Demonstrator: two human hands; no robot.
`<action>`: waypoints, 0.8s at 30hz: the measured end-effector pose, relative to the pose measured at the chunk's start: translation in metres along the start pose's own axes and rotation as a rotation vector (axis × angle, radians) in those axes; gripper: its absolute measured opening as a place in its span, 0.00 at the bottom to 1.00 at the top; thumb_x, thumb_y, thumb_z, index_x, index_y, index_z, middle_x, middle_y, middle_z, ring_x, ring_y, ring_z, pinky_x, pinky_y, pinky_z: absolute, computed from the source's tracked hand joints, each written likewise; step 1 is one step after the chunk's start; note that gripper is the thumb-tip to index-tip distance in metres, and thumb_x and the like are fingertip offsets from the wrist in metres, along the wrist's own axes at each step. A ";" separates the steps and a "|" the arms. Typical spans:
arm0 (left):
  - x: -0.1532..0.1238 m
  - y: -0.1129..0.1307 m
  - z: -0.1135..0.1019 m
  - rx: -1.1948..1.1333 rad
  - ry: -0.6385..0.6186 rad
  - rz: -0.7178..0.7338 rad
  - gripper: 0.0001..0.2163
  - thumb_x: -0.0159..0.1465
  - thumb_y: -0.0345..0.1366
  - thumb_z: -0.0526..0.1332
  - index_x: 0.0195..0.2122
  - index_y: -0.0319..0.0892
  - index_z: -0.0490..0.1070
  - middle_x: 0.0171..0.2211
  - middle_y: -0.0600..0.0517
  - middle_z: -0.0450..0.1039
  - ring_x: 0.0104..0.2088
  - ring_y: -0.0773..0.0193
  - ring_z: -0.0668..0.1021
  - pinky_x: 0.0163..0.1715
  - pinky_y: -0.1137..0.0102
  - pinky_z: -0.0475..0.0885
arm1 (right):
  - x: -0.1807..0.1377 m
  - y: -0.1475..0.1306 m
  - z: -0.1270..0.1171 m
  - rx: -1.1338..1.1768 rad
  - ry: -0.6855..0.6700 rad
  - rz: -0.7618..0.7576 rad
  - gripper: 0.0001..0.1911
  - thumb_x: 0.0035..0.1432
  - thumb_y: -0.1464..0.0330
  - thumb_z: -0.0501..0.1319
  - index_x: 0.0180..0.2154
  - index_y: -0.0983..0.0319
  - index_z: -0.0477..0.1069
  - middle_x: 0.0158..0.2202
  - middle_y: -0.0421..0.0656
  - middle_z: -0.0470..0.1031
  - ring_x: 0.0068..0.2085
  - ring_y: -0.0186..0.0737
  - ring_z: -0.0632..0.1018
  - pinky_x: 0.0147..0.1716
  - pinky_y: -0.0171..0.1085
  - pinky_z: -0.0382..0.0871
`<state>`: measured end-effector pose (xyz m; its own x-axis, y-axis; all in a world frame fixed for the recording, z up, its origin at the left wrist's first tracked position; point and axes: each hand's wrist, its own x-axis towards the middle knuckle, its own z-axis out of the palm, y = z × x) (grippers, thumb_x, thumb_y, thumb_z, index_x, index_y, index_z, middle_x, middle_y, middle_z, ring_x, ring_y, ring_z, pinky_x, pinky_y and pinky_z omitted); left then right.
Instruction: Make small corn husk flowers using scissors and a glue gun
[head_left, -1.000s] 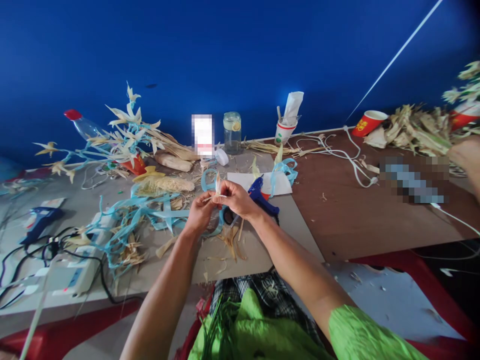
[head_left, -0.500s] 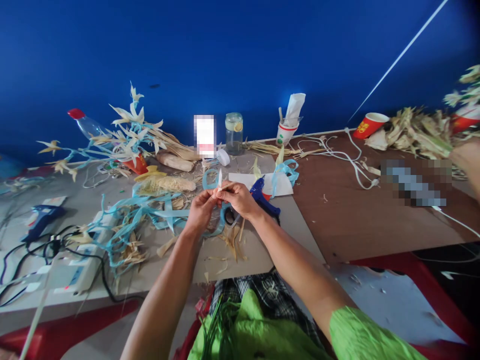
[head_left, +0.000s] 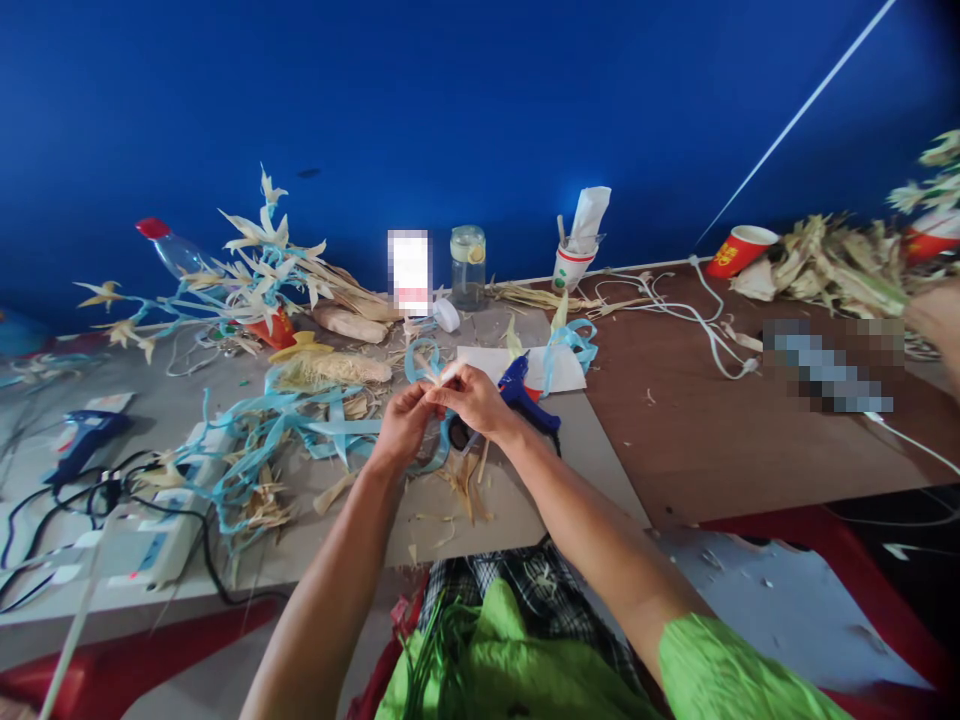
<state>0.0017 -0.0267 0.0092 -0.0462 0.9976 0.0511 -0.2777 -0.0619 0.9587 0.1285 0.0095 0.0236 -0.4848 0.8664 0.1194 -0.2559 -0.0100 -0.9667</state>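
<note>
Pale husk piece (head_left: 451, 373): half a second ago it stood upright above your fingertips; now it leans low toward your right, held between both hands above the table (head_left: 592, 430).
Left hand (head_left: 406, 418): your thumb and fingers are pinched together on the base of the husk, meeting the other hand's fingertips.
Right hand (head_left: 474, 400): your thumb and fingers close on the same piece; how much lies hidden under them, you cannot tell.
Blue glue gun (head_left: 529, 392): just beside your right hand, lying near the white sheet (head_left: 480, 356).
Blue ribbon (head_left: 300, 415): a tangle spreading to the left of your left hand.
Husk scraps (head_left: 466, 485): scattered on the table between your forearms.
Lidded jar (head_left: 468, 270): upright beyond your hands, near the blue wall (head_left: 480, 110).
Co-worker's hand (head_left: 936, 315): blurred at the far right edge, well apart from yours.
</note>
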 end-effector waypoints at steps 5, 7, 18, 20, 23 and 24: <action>0.001 0.010 0.004 -0.202 0.077 -0.009 0.13 0.50 0.42 0.69 0.27 0.40 0.70 0.23 0.56 0.68 0.25 0.72 0.70 0.31 0.73 0.66 | 0.000 -0.004 0.001 0.103 -0.024 -0.006 0.24 0.40 0.64 0.70 0.41 0.60 0.68 0.34 0.37 0.68 0.31 0.32 0.72 0.32 0.33 0.67; 0.001 0.011 0.005 -0.227 0.056 0.002 0.13 0.51 0.41 0.69 0.27 0.39 0.69 0.21 0.56 0.65 0.25 0.72 0.70 0.31 0.73 0.66 | 0.000 -0.006 0.001 0.119 -0.011 0.011 0.22 0.44 0.62 0.68 0.43 0.60 0.70 0.33 0.38 0.69 0.30 0.31 0.71 0.31 0.33 0.66; 0.000 0.009 0.008 -0.241 0.038 0.026 0.11 0.54 0.40 0.67 0.29 0.41 0.68 0.18 0.58 0.62 0.21 0.73 0.65 0.29 0.73 0.65 | 0.003 -0.001 -0.002 0.078 0.165 0.038 0.13 0.47 0.60 0.64 0.31 0.63 0.73 0.19 0.34 0.66 0.22 0.28 0.64 0.23 0.31 0.56; 0.000 0.007 0.009 -0.229 0.030 0.039 0.11 0.54 0.41 0.67 0.29 0.40 0.69 0.18 0.58 0.62 0.21 0.73 0.65 0.28 0.74 0.64 | 0.002 -0.003 0.001 0.108 0.121 0.014 0.13 0.47 0.60 0.65 0.32 0.63 0.73 0.22 0.35 0.69 0.22 0.28 0.66 0.24 0.31 0.59; -0.001 0.003 0.009 -0.160 0.026 0.055 0.12 0.55 0.43 0.67 0.28 0.40 0.69 0.18 0.58 0.62 0.22 0.73 0.65 0.27 0.74 0.62 | 0.000 -0.002 0.005 0.148 0.067 -0.023 0.10 0.47 0.62 0.65 0.30 0.63 0.72 0.22 0.36 0.71 0.24 0.31 0.70 0.27 0.33 0.63; -0.001 0.001 0.008 -0.126 0.030 0.058 0.12 0.55 0.43 0.66 0.27 0.40 0.68 0.18 0.58 0.62 0.22 0.73 0.65 0.27 0.74 0.62 | -0.001 -0.001 0.006 0.145 0.058 -0.029 0.10 0.47 0.63 0.65 0.29 0.63 0.71 0.21 0.36 0.70 0.24 0.31 0.71 0.27 0.33 0.64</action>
<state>0.0091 -0.0274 0.0125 -0.0937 0.9910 0.0953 -0.3922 -0.1247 0.9114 0.1242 0.0062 0.0262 -0.4273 0.8947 0.1298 -0.3891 -0.0524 -0.9197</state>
